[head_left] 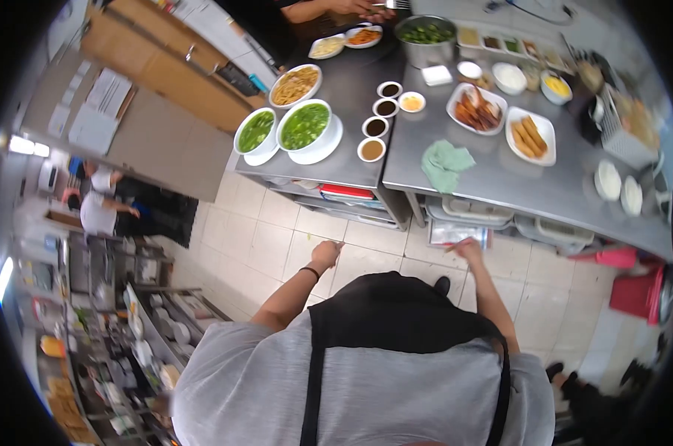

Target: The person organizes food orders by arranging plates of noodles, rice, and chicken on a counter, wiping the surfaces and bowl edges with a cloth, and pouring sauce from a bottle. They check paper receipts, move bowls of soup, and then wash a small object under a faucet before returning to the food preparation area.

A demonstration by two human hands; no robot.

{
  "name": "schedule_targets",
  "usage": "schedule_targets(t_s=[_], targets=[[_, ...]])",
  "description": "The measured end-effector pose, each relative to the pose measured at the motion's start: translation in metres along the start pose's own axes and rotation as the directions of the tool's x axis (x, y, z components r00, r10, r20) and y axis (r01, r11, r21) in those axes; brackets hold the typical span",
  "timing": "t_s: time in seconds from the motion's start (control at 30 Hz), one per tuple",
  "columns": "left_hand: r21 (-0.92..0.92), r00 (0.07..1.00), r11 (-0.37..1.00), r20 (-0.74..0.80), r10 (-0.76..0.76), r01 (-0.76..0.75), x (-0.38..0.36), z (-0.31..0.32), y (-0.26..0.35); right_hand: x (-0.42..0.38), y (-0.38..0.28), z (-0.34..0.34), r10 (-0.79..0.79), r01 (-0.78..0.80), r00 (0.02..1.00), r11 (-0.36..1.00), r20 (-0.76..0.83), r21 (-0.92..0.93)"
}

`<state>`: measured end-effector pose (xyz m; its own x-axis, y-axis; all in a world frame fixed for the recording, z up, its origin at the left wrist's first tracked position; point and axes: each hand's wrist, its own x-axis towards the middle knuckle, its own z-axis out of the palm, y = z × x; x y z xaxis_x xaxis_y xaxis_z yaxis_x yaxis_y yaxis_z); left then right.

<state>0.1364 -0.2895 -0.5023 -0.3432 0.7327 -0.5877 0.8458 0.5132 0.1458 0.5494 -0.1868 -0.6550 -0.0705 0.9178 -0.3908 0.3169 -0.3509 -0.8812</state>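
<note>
My left hand, with a dark band on the wrist, hangs over the tiled floor in front of the steel counters. Its fingers look curled in, and I see nothing in them. My right hand hangs below the right counter's edge with fingers stretched out and nothing visible in it. Both hands are apart from the counters. Two bowls of green-topped soup, a left bowl and a right bowl, stand on the left counter. A green cloth lies crumpled near the right counter's edge.
Several sauce cups line the left counter beside a noodle bowl. Fried rolls, a plate of browned meat and a steel pot are on the right. A co-worker's hands hold a fork at the far side.
</note>
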Motion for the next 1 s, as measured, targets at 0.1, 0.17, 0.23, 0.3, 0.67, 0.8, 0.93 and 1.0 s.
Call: schedule_targets(t_s=[0.1, 0.17, 0.23, 0.3, 0.67, 0.8, 0.93, 1.0], targets=[[-0.105, 0.964, 0.969, 0.17, -0.205, 0.224, -0.013, 0.006, -0.017, -0.029, -0.118, 0.047, -0.236, 0.279, 0.897, 0.958, 0.373, -0.064], [-0.145, 0.953, 0.957, 0.215, -0.216, 0.25, -0.011, 0.024, -0.047, -0.033, -0.212, 0.069, -0.455, 0.536, 0.789, 0.838, 0.413, -0.102], [-0.125, 0.975, 0.976, 0.16, -0.155, 0.176, -0.009, 0.043, -0.079, -0.017, -0.301, 0.088, -0.597, 0.68, 0.704, 0.722, 0.384, -0.126], [-0.183, 0.98, 0.967, 0.119, -0.159, 0.179, -0.014, 0.027, -0.085, 0.013, -0.382, 0.113, -0.715, 0.771, 0.624, 0.629, 0.316, -0.1], [-0.704, 0.886, 0.6, 0.091, -0.455, 0.38, 0.068, 0.045, -0.252, 0.187, -0.548, 0.285, -0.785, 0.745, 0.584, 0.416, 0.207, -0.522], [-0.644, 0.914, 0.679, 0.082, -0.397, 0.353, 0.097, 0.063, -0.31, 0.198, -0.543, 0.295, -0.692, 0.678, 0.673, 0.435, 0.261, -0.592], [-0.493, 0.998, 0.869, -0.023, -0.063, 0.044, 0.131, 0.075, -0.341, 0.186, -0.544, 0.285, -0.614, 0.623, 0.748, 0.522, 0.251, -0.582], [-0.477, 0.994, 0.872, 0.073, -0.087, 0.111, 0.126, 0.029, -0.301, 0.176, -0.542, 0.274, -0.822, 0.769, 0.557, 0.455, 0.12, -0.448]])
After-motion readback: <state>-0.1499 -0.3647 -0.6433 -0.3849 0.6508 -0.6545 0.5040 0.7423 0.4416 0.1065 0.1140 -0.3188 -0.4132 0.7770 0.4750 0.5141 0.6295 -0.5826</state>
